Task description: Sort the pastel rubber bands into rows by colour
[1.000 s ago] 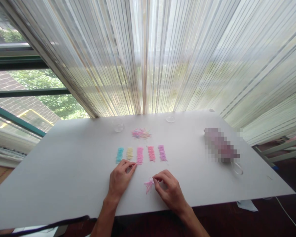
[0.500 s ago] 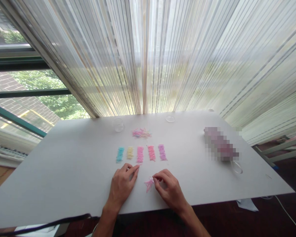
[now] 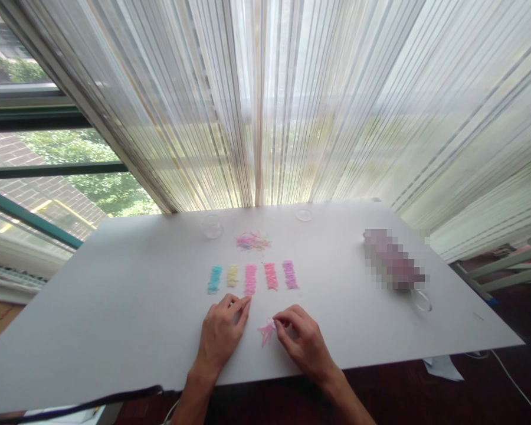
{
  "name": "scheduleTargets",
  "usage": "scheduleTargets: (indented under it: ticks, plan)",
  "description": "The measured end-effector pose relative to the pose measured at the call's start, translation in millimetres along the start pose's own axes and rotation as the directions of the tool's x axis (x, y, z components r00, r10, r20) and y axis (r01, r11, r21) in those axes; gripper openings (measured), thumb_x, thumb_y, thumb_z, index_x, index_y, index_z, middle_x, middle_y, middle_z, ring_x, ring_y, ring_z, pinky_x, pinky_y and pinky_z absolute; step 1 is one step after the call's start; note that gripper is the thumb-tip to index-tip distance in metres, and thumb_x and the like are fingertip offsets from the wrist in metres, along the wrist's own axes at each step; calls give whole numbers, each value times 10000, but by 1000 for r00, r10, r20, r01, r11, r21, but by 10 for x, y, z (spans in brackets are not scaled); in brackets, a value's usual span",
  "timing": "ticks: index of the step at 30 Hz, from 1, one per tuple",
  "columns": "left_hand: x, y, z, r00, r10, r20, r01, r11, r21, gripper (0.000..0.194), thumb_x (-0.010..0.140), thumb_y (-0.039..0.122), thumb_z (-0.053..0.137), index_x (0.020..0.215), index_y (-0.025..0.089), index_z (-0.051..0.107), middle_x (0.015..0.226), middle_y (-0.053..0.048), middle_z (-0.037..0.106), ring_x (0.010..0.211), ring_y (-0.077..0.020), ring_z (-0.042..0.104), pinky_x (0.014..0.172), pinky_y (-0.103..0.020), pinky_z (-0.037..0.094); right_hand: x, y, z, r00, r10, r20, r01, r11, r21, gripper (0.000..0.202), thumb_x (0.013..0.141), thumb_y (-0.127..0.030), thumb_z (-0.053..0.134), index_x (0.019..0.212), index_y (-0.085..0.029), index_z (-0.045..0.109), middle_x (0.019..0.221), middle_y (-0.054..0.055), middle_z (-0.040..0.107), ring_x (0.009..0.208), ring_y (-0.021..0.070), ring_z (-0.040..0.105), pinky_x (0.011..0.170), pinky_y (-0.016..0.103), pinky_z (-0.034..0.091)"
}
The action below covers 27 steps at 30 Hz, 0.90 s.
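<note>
My left hand (image 3: pixel 221 330) rests on the table, thumb and forefinger pinched together at the near end of a pink column (image 3: pixel 250 278) of small thin bands. Whatever lies between those fingertips is too small to make out. My right hand (image 3: pixel 304 341) pinches at the right edge of a loose light pink bunch of bands (image 3: pixel 266 333), closed on a light pink band there. Beside the pink column stand a blue column (image 3: pixel 215 279), a pale yellow column (image 3: pixel 232 275), a coral-pink column (image 3: pixel 271 275) and a purple column (image 3: pixel 291 274).
Behind the columns lies a mixed-colour heap of bands (image 3: pixel 253 240). A clear round container (image 3: pixel 213 226) and a clear lid (image 3: pixel 304 215) sit near the back edge of the white table (image 3: pixel 115 313). A blurred-out purplish object with a loop (image 3: pixel 393 260) is at the right.
Both hands keep nearly the same pose and place. The view has shifted very slightly; the columns and the light pink bunch look unchanged.
</note>
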<state>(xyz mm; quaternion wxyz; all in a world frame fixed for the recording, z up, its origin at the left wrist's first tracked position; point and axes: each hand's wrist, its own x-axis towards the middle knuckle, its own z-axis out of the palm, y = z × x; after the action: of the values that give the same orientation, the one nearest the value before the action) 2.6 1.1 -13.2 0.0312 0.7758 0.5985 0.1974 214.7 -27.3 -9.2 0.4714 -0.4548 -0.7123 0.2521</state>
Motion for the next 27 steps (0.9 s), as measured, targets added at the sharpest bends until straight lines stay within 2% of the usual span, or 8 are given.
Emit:
scheduleTargets:
  ticks: [27]
  plan:
    - [74, 22, -29, 999, -40, 25, 41, 999, -23, 283, 973, 246, 572, 1182, 293, 756, 912, -20, 688, 714, -168, 628, 709, -271, 486, 3, -4, -5, 1000, 19, 21, -19, 1000, -4, 124, 950, -155, 582, 907, -219, 679, 787, 18, 651, 711, 159, 631, 691, 270, 555]
